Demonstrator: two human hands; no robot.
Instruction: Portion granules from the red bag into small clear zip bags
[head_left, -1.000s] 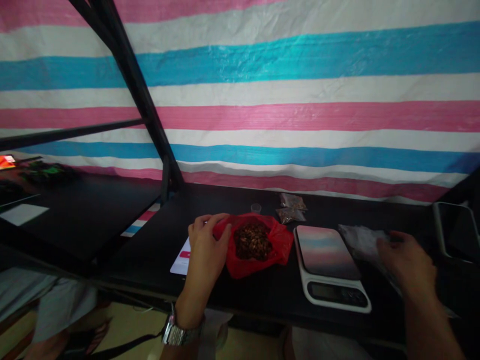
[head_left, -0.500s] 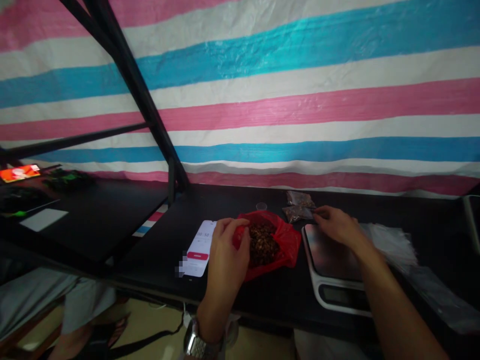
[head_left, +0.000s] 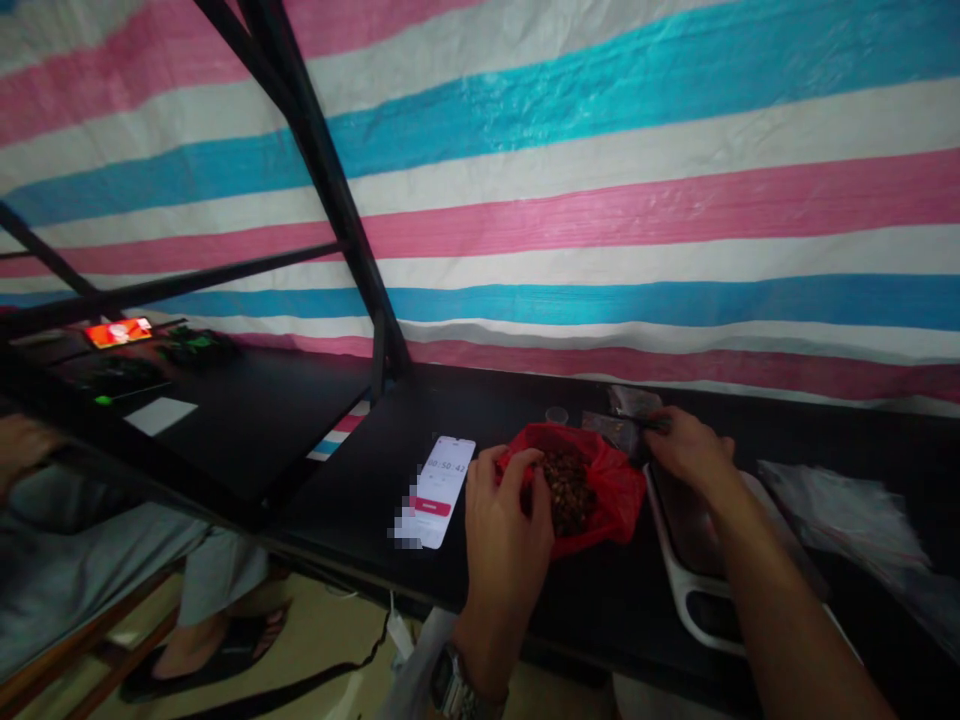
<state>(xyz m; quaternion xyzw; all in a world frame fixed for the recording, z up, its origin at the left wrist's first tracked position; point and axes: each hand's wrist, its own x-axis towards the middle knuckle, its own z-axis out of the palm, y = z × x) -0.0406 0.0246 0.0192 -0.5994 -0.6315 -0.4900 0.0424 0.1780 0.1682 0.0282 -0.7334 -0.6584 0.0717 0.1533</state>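
Observation:
A red plastic bag (head_left: 619, 500) lies open on the black table, with brown, nut-like pieces (head_left: 570, 490) inside. My left hand (head_left: 506, 525) curls over its left rim, thumb and fingers around the red plastic. Behind the scale, my right hand (head_left: 694, 450) reaches to two small clear bags with brownish contents. Its fingertips are closed at the right edge of the nearer small bag (head_left: 611, 430); the exact grip is blurred. The other small bag (head_left: 634, 401) lies just behind. Under my right forearm sits the white kitchen scale (head_left: 697, 600), partly covered.
A phone (head_left: 439, 490) showing a timer lies left of the red bag. Flat clear bags (head_left: 847, 510) are on the right. A small clear cup (head_left: 556, 415) stands at the back. A black frame post (head_left: 341, 200) rises on the left; a seated person's leg (head_left: 217, 590) is below.
The view has swung left, so the table things appear farther right. My left hand stays at the red bag's rim, its fingers more spread. My right hand remains by the small bags.

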